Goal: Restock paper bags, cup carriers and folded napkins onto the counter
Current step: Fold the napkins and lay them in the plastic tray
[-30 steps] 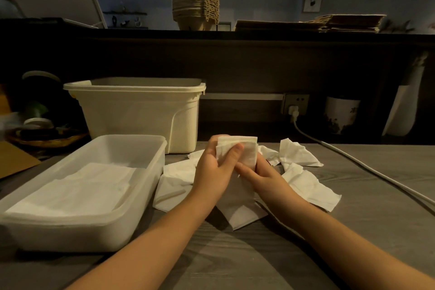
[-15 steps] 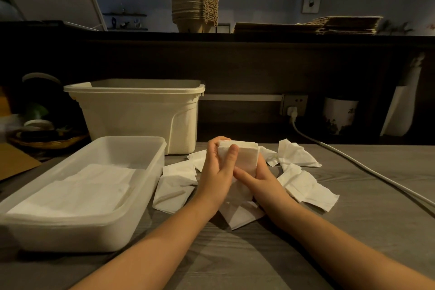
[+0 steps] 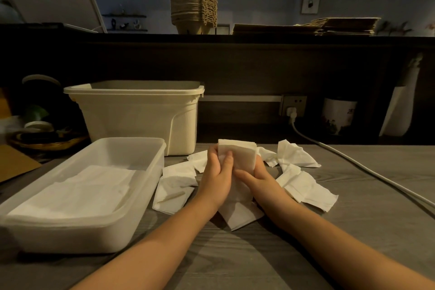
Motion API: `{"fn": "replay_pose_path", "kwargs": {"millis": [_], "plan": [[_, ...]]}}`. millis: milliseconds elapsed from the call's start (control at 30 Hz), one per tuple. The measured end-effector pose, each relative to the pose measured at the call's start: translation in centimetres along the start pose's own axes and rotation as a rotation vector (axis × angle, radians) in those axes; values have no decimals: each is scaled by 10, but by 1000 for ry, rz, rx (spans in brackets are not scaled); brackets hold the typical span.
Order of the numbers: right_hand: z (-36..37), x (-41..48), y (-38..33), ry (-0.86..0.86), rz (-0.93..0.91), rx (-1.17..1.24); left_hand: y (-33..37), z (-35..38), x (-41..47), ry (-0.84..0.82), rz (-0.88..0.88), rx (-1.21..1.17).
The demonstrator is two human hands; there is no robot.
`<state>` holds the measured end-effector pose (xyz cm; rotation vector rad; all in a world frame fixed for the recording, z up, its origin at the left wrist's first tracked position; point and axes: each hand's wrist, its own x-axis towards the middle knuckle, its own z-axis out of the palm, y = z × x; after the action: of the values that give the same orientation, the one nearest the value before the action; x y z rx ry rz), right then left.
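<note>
napkin (image 3: 244, 155) white, folded square, upright; left grip (image 3: 217, 179) and right grip (image 3: 261, 180) both pinching it.

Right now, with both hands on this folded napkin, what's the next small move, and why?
Probably carry the folded napkin left and lay it on the stack in the clear tray. The left hand and right hand grip it folded square, and that tray holds flat napkins.

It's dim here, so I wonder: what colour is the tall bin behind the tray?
The bin is plain cream, seen in the head view.
</note>
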<state>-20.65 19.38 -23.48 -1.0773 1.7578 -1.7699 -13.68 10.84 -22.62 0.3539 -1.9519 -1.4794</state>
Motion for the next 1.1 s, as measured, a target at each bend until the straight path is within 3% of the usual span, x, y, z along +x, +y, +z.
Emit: {"fn": "replay_pose_path", "kwargs": {"millis": [233, 400, 600, 933, 1100], "plan": [[-1, 1, -1, 12, 69, 19, 0, 0, 1, 3, -47, -10], [-3, -1, -4, 26, 3, 29, 0, 2, 0, 3, 6, 36], [-3, -3, -5, -82, 24, 147, -1, 0, 2, 56, 53, -5], [-4, -1, -10, -5, -10, -21, 7, 3, -2, 162, -9, 117], [-4, -9, -20, -48, -1, 72, 27, -5, -1, 146, -20, 126]]}}
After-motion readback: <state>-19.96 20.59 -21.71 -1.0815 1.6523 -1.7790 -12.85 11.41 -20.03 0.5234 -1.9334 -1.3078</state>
